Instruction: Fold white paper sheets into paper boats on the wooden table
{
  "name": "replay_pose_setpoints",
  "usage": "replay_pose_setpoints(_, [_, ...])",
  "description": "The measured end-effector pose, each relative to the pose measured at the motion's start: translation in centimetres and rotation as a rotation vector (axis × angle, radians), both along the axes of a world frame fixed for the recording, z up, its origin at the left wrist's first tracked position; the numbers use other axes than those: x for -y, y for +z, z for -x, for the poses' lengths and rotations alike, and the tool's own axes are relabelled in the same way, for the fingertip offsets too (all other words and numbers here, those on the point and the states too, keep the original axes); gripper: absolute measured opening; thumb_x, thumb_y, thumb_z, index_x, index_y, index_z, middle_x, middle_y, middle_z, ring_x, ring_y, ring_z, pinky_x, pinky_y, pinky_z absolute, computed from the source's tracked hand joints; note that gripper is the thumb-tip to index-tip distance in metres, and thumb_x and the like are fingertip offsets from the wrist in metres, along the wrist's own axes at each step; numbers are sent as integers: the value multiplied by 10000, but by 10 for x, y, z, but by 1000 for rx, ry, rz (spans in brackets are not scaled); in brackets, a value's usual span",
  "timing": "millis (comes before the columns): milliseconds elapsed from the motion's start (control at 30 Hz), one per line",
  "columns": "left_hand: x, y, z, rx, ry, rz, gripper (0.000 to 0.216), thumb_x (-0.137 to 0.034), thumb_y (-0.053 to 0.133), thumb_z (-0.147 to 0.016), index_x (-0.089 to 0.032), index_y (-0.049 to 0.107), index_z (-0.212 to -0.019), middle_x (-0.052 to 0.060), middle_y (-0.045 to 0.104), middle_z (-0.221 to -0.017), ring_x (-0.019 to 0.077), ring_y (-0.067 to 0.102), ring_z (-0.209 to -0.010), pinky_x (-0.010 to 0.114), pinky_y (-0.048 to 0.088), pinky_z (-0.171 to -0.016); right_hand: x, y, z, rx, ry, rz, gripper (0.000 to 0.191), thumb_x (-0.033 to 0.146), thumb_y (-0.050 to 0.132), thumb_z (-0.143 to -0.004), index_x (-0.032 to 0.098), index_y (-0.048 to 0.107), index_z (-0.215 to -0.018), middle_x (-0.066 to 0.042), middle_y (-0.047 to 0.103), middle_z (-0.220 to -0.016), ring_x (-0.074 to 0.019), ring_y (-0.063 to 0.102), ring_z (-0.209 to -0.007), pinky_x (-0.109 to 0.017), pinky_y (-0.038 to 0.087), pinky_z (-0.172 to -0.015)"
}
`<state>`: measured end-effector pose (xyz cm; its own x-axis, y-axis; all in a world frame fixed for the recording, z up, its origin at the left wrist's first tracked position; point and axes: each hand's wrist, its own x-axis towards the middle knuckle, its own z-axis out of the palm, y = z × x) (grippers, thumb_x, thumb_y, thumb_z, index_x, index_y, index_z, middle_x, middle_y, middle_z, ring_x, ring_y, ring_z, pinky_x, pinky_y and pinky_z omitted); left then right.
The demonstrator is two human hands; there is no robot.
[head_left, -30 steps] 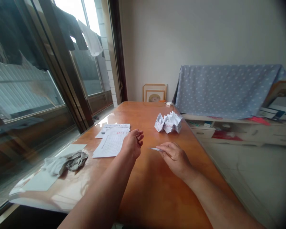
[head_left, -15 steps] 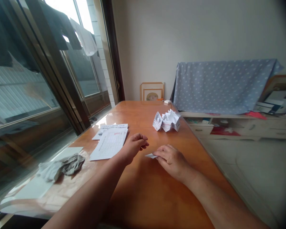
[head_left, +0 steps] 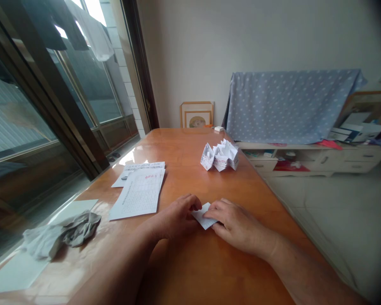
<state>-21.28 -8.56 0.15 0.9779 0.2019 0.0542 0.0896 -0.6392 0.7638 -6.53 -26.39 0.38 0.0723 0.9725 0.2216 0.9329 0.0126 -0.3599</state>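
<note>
We record both hands low on the desk [head_left: 190,271], meeting over a small folded paper [head_left: 203,217]. The left hand [head_left: 174,218] has its fingers curled inward, the tips pressing the paper's left edge against the wood. The right hand [head_left: 238,226] lies knuckles up, thumb and forefinger pinched on the paper's right side, so we note each hand as closed on the same piece. The paper lies flat on the desk between the two hands, a pale wedge with faint print, partly hidden under the right fingers. Beyond the left hand and to its left, near but not touching it, lies a printed sheet [head_left: 139,195] with a grid of lines, overlapping a second sheet [head_left: 136,168] further out. Farther left of the left hand, well apart from it, a crumpled grey cloth [head_left: 60,233] rests on a plain white sheet [head_left: 15,271] by the desk edge. Ahead of the right hand, well apart, stands a cluster of folded paper shapes [head_left: 220,156]. Past that, a framed picture [head_left: 197,115] leans against the wall, and to the right of the right hand a blue dotted cloth [head_left: 292,106] drapes over a low cabinet [head_left: 320,159].
</note>
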Motion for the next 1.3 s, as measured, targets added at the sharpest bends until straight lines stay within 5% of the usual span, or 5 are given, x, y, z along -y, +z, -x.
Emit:
replay_pose_setpoints(533, [6, 9, 0, -107, -165, -112, 139, -178, 646, -773, -199, 669, -908, 18, 607, -950, 142, 576, -784, 238, 442, -683, 9, 2, -8, -107, 130, 89, 265, 119, 607, -846, 253, 715, -1047, -23, 680, -1026, -185, 599, -957, -292, 457, -868])
replay_pose_setpoints(1300, [16, 11, 0, -61, -161, -316, 155, -160, 552, -888, -218, 689, -843, 31, 599, -873, 158, 575, -758, 254, 407, -686, 10, 0, -3, 22, -63, 96, 97, 132, 588, -835, 219, 602, -876, -11, 606, -879, -167, 536, -799, -281, 371, -712])
